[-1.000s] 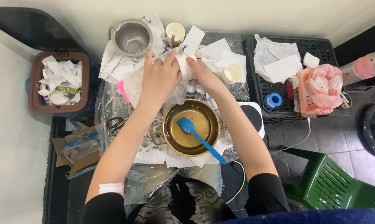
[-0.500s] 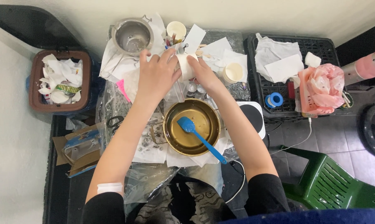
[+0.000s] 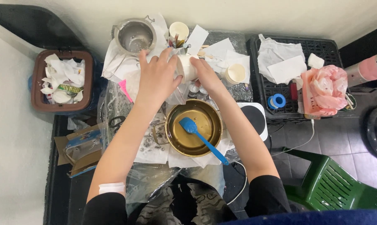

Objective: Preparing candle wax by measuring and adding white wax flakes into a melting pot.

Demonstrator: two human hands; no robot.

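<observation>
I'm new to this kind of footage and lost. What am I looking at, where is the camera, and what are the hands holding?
There is no machine here: a camera worn on a person's head looks straight down at their own two bare arms. The left hand and right hand together hold a small white cup, tipped on its side above a cluttered table. Nearer the body sits a brass-coloured pot with a blue spatula resting in it. Farther back are a steel pot and paper cups. A bin of waste paper stands at the left, a green chair at lower right.
</observation>
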